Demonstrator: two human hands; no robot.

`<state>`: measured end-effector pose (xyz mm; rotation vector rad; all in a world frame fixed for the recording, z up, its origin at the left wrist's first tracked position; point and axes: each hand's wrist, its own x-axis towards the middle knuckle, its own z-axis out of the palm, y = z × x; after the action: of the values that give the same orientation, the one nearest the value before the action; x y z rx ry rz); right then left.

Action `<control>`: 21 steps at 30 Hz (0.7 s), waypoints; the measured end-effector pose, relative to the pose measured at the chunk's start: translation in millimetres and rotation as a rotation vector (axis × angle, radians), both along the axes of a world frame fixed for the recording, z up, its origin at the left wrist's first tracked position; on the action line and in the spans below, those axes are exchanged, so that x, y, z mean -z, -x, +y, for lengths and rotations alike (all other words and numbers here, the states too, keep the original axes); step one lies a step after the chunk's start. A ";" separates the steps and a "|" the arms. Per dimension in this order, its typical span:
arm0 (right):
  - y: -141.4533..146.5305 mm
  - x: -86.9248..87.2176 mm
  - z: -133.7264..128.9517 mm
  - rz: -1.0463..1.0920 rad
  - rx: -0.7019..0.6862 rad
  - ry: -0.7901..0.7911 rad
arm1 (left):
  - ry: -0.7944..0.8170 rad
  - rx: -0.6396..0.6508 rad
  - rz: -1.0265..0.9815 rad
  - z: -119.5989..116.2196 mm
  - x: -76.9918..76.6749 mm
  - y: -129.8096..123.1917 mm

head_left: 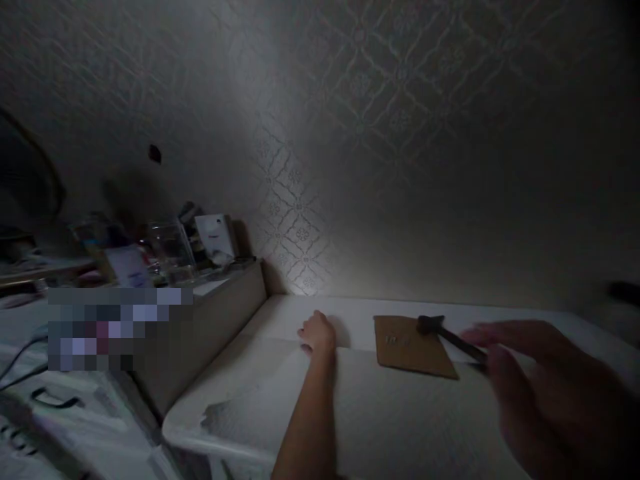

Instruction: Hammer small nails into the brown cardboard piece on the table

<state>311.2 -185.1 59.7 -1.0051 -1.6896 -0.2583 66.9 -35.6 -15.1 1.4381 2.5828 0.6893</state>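
On the right, my right hand [545, 380] is closed round the handle of a small dark hammer [457, 341], blurred by motion. The hammer's head is over the far right part of a brown cardboard piece [410, 363]. A few small metallic bits [391, 341], too small to name, lie on the cardboard. To its left, my left hand [319, 331] rests at the white tabletop, its fingers curled. Whatever those fingers hold, if anything, is hidden. A thin white covering sheet [280, 383] lies beneath my left forearm and the cardboard.
A higher white cabinet [210, 333] bounds the table on the left. On it stand a white box [216, 235], a clear container [170, 243] and several bottles. A patterned wall [400, 167] rises directly behind the table. The room is dim.
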 end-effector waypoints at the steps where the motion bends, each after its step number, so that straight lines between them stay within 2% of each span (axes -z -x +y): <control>1: 7.3 0.8 8.5 0.048 0.038 -0.075 | -0.003 0.010 -0.020 -0.1 -1.6 -1.5; 3: 16.6 14.4 38.6 0.033 0.021 -0.045 | -0.024 0.031 -0.048 0.1 -3.8 -4.4; 7: 9.6 73.6 103.9 -0.023 0.033 0.241 | -0.055 0.107 -0.099 1.7 -4.5 -10.5; 10: -2.1 107.3 121.6 -0.056 0.008 0.378 | -0.076 0.204 -0.145 2.9 -4.0 -18.7; 13: -6.1 115.1 119.3 -0.063 0.002 0.421 | -0.129 0.351 -0.212 3.3 -3.7 -31.1; 18: -6.1 109.6 115.8 -0.077 0.011 0.470 | -0.241 0.584 -0.338 2.5 -0.7 -50.5; 21: -9.0 108.3 117.0 -0.085 0.045 0.487 | -0.280 0.670 -0.381 1.6 2.1 -56.4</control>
<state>320.2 -68.1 -48.6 -1.4045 -1.8524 0.0916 123.3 -34.0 -17.2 1.8734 1.6211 1.0922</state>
